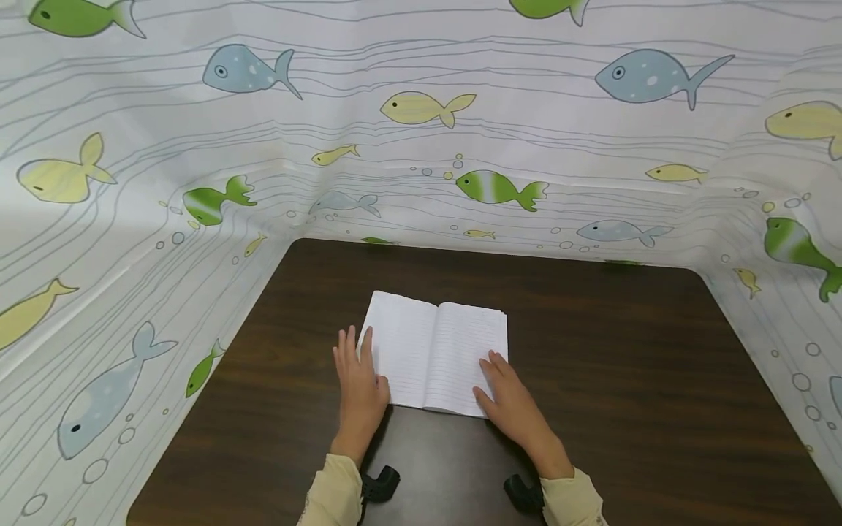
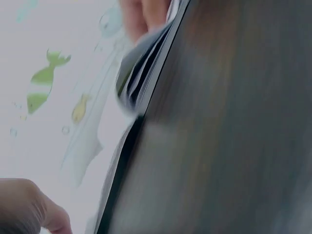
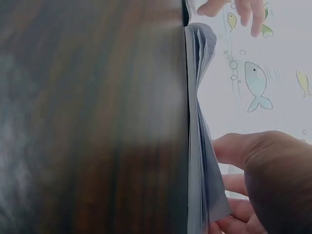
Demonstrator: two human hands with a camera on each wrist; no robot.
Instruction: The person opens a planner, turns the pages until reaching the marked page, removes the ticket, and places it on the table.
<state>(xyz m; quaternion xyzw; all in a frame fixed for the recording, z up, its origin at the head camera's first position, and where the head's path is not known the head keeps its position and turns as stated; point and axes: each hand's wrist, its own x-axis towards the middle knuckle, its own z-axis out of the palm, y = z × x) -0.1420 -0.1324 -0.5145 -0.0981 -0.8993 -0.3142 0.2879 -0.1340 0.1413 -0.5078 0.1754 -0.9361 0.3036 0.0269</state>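
Here, the left hand (image 1: 362, 394) lies at the left edge of the open notebook (image 1: 403, 351), fingers slightly apart; the right hand (image 1: 517, 408) touches its right page (image 1: 460, 358), fingers loosely extended.

Well behind the fingers of the bare left hand (image 1: 360, 387), past the wrist, is a creased, pale yellow cloth left sleeve (image 1: 332, 491). Behind the fingers of the bare right hand (image 1: 516, 409) is a matching pale yellow cloth right sleeve (image 1: 572, 500), with small darker marks farther from the fingers. Beside each cuff, back from the thumb, juts a black, rounded, hook-shaped piece (image 1: 383, 484).
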